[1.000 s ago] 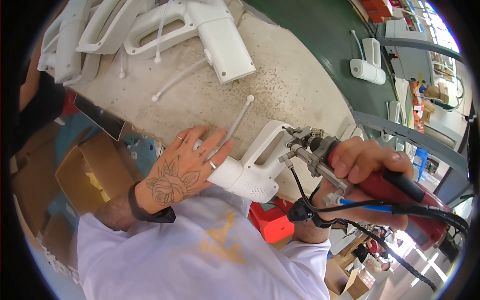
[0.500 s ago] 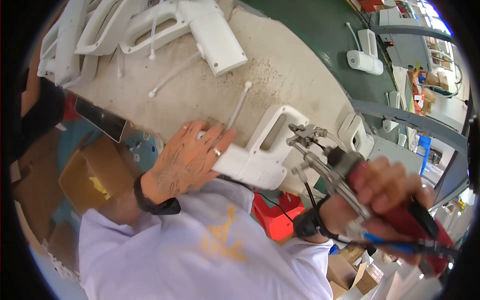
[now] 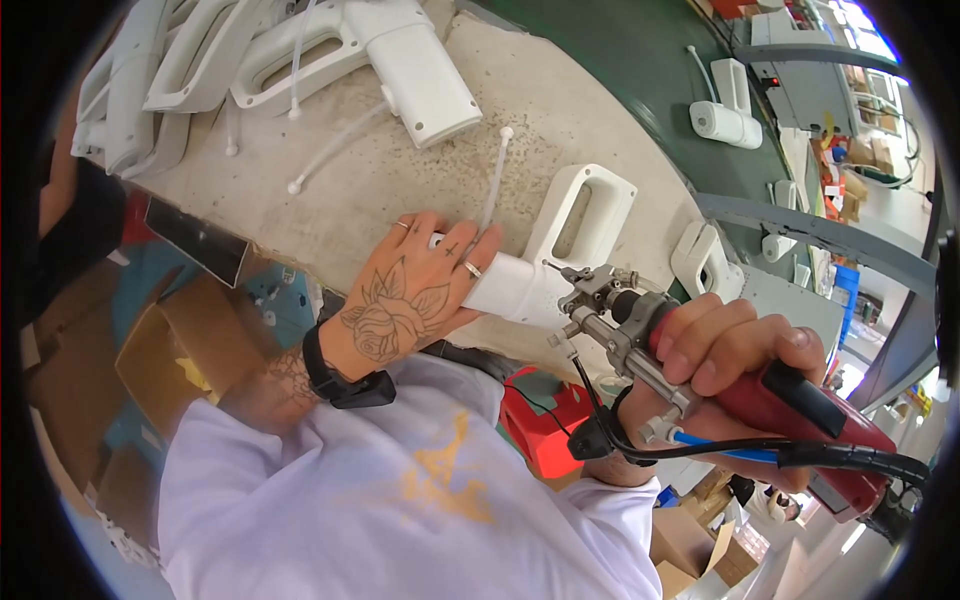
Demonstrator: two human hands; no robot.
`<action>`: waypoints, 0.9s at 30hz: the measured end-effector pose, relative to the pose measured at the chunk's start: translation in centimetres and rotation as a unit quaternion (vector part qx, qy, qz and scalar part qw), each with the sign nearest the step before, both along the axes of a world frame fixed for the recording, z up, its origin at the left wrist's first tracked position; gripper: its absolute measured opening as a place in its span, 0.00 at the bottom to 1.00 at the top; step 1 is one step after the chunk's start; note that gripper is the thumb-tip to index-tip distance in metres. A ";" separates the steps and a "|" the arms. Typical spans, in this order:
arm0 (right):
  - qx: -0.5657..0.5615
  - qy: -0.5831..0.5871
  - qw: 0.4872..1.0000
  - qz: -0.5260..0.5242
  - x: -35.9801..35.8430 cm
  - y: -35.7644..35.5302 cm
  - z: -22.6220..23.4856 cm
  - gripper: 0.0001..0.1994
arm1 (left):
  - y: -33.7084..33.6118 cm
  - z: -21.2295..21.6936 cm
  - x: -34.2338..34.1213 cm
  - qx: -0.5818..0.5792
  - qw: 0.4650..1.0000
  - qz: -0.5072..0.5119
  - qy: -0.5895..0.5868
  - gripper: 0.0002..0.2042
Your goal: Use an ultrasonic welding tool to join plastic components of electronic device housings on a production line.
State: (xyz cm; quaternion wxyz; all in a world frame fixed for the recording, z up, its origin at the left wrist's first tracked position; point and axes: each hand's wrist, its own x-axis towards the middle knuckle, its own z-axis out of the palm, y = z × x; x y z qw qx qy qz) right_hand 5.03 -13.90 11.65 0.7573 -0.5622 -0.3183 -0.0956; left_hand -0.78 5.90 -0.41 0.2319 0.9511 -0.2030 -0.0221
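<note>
My left hand (image 3: 405, 300) is wrapped around the round end of a white plastic housing (image 3: 515, 288) with a looped handle (image 3: 585, 215), holding it on the worktable. A thin translucent tube with a round tip (image 3: 500, 165) rises from under my fingers. My right hand (image 3: 730, 350) grips a red power screwdriver (image 3: 835, 425) with a metal feed nose (image 3: 610, 300) and a blue hose. That metal nose is over the housing's body, near the base of the handle. It hides the contact point, so I cannot tell whether the tip touches.
Several similar white housings (image 3: 425, 75) lie at the table's far left, and another (image 3: 700, 260) is at the right edge. Beyond is a green surface (image 3: 600, 70) with more housings. A red bin (image 3: 550, 430) stands below the near edge, cardboard boxes (image 3: 195, 340) to the left.
The housing has turned and shifted slightly away under my left hand, which moved right with it. My right hand brought the screwdriver's nose left and down over the housing.
</note>
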 end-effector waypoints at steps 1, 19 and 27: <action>0.001 0.004 1.000 0.006 0.1 0.1 -0.2 0.42 | 0.0 0.1 0.0 -0.001 1.000 0.001 0.000 0.36; -0.001 -0.046 0.999 -0.010 -1.9 -1.1 2.0 0.34 | -0.9 -0.1 -0.1 -0.008 1.000 0.021 -0.007 0.35; -0.024 -0.028 0.999 -0.012 -4.6 -1.7 2.1 0.33 | -1.3 -0.4 0.5 -0.040 0.998 0.029 -0.029 0.37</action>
